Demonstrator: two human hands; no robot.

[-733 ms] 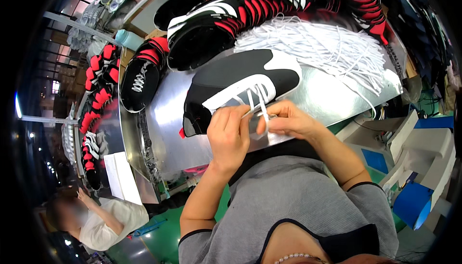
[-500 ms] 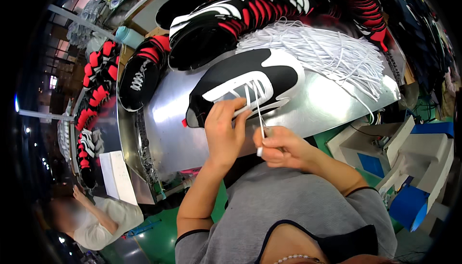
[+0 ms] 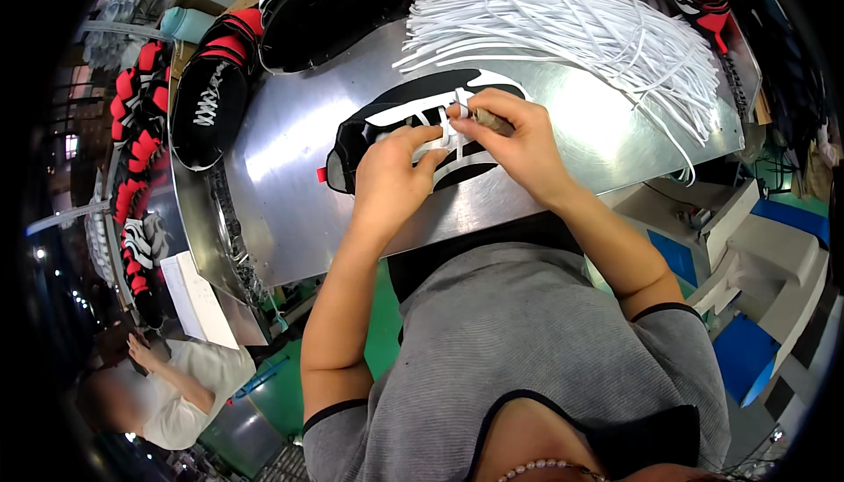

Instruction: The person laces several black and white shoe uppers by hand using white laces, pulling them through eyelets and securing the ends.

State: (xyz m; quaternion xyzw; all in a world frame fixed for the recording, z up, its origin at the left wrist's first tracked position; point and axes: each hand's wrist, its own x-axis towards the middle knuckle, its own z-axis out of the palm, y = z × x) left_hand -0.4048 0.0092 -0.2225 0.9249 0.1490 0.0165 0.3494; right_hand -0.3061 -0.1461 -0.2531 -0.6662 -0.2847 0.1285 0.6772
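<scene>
A black-and-white shoe upper (image 3: 431,84) lies on the metal table, its heel with a small red tab to the left. At the near edge of its lacing opening, my left hand (image 3: 387,174) grips the upper between thumb and fingers. My right hand (image 3: 525,144) is closed on a small tool with a tan handle (image 3: 489,121), its fingertips over the eyelets. A white shoelace (image 3: 462,100) runs across the opening and loops by those fingertips. The tool's tip is hidden.
A pile of white laces (image 3: 545,29) covers the table's far right. Black-and-red uppers (image 3: 343,16) stand along the back; a laced black upper (image 3: 207,108) is at left. The metal tabletop (image 3: 294,227) ends near my waist. A person (image 3: 180,403) is at lower left.
My right hand has moved up and away from me, from pulling the lace taut to the eyelets. The upper now lies lower in view, turned slightly, and the left hand has stayed on it.
</scene>
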